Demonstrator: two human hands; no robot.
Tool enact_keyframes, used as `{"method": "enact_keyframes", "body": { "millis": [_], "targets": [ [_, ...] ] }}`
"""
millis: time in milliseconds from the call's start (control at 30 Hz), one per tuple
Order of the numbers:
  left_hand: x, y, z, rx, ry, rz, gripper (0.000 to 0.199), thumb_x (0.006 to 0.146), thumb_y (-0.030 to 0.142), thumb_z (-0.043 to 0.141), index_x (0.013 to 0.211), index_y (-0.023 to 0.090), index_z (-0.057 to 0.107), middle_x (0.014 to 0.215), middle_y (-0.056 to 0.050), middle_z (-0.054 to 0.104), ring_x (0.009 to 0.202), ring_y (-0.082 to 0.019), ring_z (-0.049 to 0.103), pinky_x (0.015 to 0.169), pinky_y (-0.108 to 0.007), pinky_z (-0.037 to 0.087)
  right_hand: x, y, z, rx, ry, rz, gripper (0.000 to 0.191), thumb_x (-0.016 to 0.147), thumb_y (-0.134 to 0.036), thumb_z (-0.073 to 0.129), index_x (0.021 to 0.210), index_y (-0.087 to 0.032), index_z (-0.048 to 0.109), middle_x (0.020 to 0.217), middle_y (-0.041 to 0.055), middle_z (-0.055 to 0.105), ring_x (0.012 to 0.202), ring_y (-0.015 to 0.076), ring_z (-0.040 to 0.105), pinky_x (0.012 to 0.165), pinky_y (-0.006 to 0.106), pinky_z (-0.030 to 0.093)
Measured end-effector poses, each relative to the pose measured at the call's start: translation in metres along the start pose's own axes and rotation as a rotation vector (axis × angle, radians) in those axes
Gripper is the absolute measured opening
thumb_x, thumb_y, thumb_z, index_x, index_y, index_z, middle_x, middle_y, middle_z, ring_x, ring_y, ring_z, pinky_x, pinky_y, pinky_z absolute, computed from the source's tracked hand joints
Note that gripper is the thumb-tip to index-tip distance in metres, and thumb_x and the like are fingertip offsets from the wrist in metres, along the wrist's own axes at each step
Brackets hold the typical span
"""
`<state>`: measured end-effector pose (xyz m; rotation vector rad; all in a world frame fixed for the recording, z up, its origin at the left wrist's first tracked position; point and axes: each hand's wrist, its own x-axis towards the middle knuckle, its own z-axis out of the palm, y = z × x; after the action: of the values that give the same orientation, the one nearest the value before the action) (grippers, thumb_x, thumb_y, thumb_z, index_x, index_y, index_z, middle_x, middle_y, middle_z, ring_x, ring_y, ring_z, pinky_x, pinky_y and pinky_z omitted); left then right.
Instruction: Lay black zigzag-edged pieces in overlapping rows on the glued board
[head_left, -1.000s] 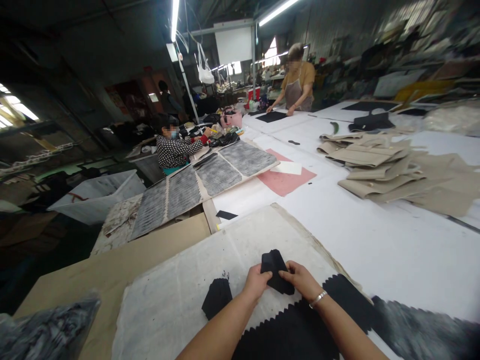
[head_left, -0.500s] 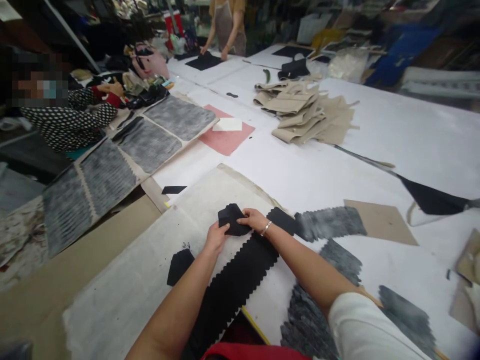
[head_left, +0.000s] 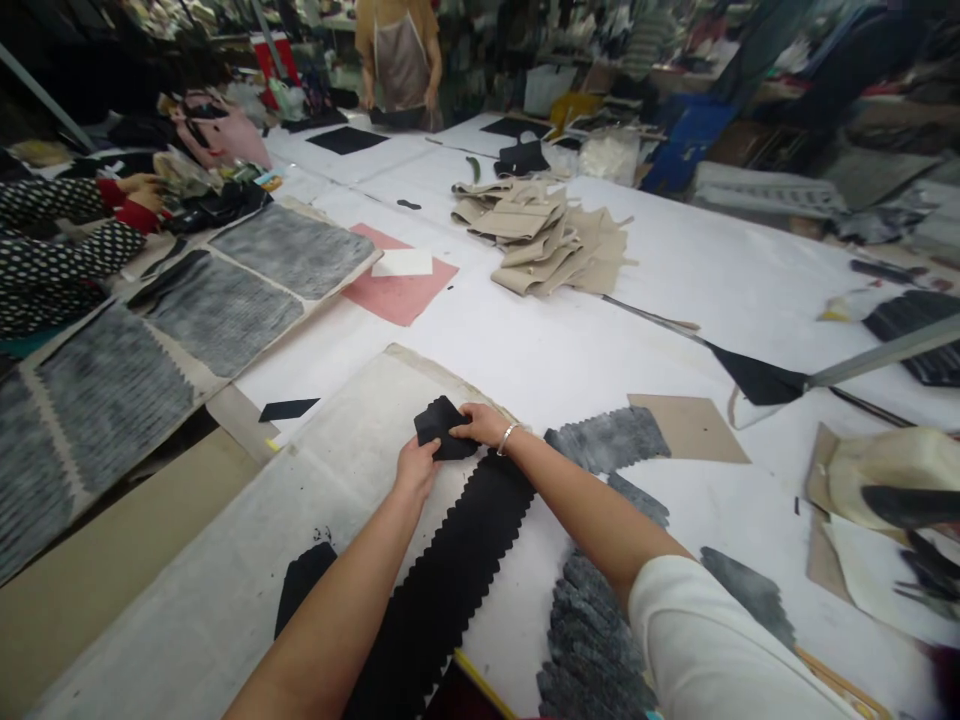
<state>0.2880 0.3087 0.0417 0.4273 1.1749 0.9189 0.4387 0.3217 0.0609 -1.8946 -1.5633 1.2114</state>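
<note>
Between both hands is a small stack of black fabric pieces, held just above the pale sheet. My left hand grips its lower left edge with the thumb on top. My right hand, with a bracelet at the wrist, pinches its right side. Below my forearms runs an overlapped row of black pieces with scalloped edges, lying diagonally on the pale sheet. Another black piece lies left of my left forearm, partly hidden by it.
Grey-coated pieces lie to the right, near a beige board. Beige fabric pieces are heaped farther back. A pink sheet lies at centre left. Coated panels and a co-worker's dotted sleeve are at left; another person stands behind.
The view has swung right, so the table's things sit farther left and a pale container shows at the right. Both hands keep hold of the black pieces. The person behind has straightened up.
</note>
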Motion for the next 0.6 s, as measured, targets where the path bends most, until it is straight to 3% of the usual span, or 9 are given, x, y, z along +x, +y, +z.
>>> {"method": "enact_keyframes", "body": {
  "millis": [133, 267, 433, 600],
  "targets": [
    [0.016, -0.005, 0.03, 0.027, 0.056, 0.004, 0.023, 0.063, 0.0, 0.056, 0.081, 0.011, 0.063, 0.064, -0.002, 0.064, 0.074, -0.02, 0.066, 0.076, -0.038, 0.053, 0.012, 0.008, -0.027, -0.116, -0.01, 0.046, 0.011, 0.081, -0.024, 0.056, 0.079, -0.016, 0.062, 0.066, -0.0033, 0.058, 0.059, 0.0081, 0.049, 0.055, 0.02, 0.035],
    [0.032, -0.015, 0.05, 0.082, 0.096, 0.045, 0.025, 0.063, 0.002, 0.053, 0.083, 0.012, 0.064, 0.061, -0.001, 0.062, 0.07, -0.02, 0.066, 0.073, -0.037, 0.054, 0.024, 0.015, -0.043, -0.398, 0.075, 0.026, 0.013, 0.079, -0.027, 0.058, 0.081, -0.017, 0.066, 0.076, 0.0002, 0.065, 0.067, 0.0106, 0.053, 0.057, 0.021, 0.033],
    [0.048, -0.029, 0.056, 0.249, 0.141, 0.142, 0.023, 0.06, 0.004, 0.054, 0.079, 0.012, 0.066, 0.065, -0.003, 0.064, 0.069, -0.02, 0.065, 0.069, -0.034, 0.053, 0.033, 0.023, -0.053, -0.593, 0.076, 0.05, 0.02, 0.079, -0.033, 0.059, 0.089, -0.017, 0.068, 0.089, 0.0049, 0.069, 0.079, 0.0146, 0.059, 0.061, 0.022, 0.036],
    [0.055, -0.036, 0.055, 0.364, 0.191, 0.217, 0.024, 0.058, 0.007, 0.056, 0.079, 0.012, 0.068, 0.067, -0.004, 0.066, 0.072, -0.021, 0.065, 0.066, -0.031, 0.052, 0.035, 0.028, -0.061, -0.616, 0.015, 0.066, 0.021, 0.082, -0.025, 0.054, 0.091, -0.017, 0.071, 0.094, 0.0051, 0.071, 0.084, 0.0139, 0.061, 0.066, 0.019, 0.038]
  ]
}}
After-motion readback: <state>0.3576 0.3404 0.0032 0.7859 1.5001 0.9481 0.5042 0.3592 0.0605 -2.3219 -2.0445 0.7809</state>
